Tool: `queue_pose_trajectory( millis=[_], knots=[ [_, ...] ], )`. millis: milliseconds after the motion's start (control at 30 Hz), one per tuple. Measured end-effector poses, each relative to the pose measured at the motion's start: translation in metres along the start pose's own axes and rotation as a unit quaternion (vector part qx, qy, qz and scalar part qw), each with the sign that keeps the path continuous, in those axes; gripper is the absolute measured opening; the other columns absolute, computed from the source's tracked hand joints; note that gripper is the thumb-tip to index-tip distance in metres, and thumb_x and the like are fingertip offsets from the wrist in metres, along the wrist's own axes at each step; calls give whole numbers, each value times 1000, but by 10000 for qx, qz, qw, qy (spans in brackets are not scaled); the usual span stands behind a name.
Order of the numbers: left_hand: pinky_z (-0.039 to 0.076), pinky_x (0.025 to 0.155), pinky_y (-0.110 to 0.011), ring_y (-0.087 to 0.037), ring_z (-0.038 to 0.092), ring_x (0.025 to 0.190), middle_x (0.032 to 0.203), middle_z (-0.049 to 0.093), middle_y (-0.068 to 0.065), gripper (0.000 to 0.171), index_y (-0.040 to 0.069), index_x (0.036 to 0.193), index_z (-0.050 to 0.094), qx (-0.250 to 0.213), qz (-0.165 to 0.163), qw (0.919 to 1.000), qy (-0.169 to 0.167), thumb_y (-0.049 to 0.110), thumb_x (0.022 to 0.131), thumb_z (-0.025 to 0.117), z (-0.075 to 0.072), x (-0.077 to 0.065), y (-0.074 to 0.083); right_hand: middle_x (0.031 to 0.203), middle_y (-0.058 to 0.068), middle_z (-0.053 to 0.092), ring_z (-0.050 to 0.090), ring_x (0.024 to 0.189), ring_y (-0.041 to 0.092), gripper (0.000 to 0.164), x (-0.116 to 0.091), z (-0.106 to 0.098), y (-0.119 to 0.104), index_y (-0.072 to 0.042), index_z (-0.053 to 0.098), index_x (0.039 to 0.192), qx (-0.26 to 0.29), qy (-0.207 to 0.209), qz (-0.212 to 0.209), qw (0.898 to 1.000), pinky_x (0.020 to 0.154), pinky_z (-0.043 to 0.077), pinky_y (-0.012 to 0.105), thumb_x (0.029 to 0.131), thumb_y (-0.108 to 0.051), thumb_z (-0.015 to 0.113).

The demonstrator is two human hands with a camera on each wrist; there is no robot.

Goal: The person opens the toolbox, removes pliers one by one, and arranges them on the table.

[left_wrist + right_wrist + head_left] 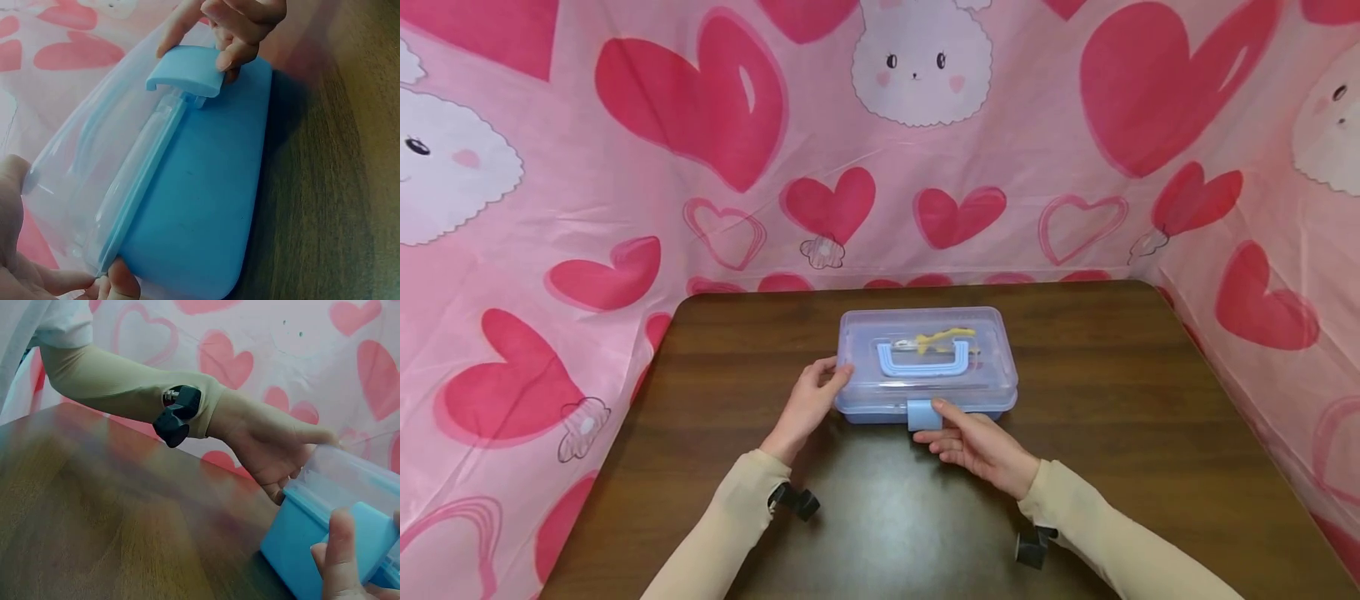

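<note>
A blue plastic storage box (880, 417) with a see-through lid (857, 333) sits on the brown table. My left hand (814, 396) holds the box's left end, its thumb on the lid and its fingers at the rim, as the left wrist view shows. With thumb and fingers, my right hand (981, 446) pinches the light blue latch (924, 414) at the front middle. In the left wrist view the latch (187, 69) is tilted out from the box's front wall. The lid lies down on the box. A light blue carrying handle (925, 369) lies on top.
Through the lid shows a tool with yellow handles (951, 336) and a metallic end. The dark wooden table (1112, 375) extends around the box. Pink heart-patterned cloth (880, 150) hangs behind and at both sides. Black wrist cameras are strapped on both sleeves.
</note>
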State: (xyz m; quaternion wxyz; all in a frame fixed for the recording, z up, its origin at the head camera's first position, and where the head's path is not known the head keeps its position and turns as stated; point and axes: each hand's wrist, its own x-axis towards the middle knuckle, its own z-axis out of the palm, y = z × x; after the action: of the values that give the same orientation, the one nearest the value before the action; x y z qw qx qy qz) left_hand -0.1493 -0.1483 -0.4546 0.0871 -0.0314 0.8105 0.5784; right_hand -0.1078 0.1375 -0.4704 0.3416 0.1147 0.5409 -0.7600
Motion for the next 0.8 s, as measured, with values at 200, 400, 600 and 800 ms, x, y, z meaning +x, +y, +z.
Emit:
queue_pose_trajectory(
  millis=[200,400,600,800],
  knots=[
    [55,93,-42,-34,54,121,144,49,-19,61,4,146,57,-46,-46,10000,-12,46,102,64,0,0,-1,112,14,77,70,76,9,49,-5,-6,-3,-3,60,111,-575,-243,-20,9980,72,57,24,104,-52,58],
    [54,95,-47,-35,52,122,147,48,-19,64,6,148,55,-39,-48,10000,-58,50,102,63,-2,-1,-2,113,14,77,71,77,12,60,-9,-8,-8,2,60,115,-1489,-276,-102,9884,64,55,26,103,-58,55],
    [53,97,-51,-35,52,123,147,48,-19,65,7,149,54,-44,-48,10000,-63,51,102,62,-3,-1,-2,113,13,77,72,79,15,79,-10,-11,-11,13,54,135,-1773,-270,-144,9837,61,56,27,103,-60,53],
    [55,94,-47,-34,54,120,143,50,-19,64,6,149,54,-13,-24,10000,-6,50,102,62,-2,-1,0,117,18,75,72,78,15,71,-9,-16,-10,9,61,129,-1941,-305,-252,9802,60,56,26,104,-57,54]
  ],
)
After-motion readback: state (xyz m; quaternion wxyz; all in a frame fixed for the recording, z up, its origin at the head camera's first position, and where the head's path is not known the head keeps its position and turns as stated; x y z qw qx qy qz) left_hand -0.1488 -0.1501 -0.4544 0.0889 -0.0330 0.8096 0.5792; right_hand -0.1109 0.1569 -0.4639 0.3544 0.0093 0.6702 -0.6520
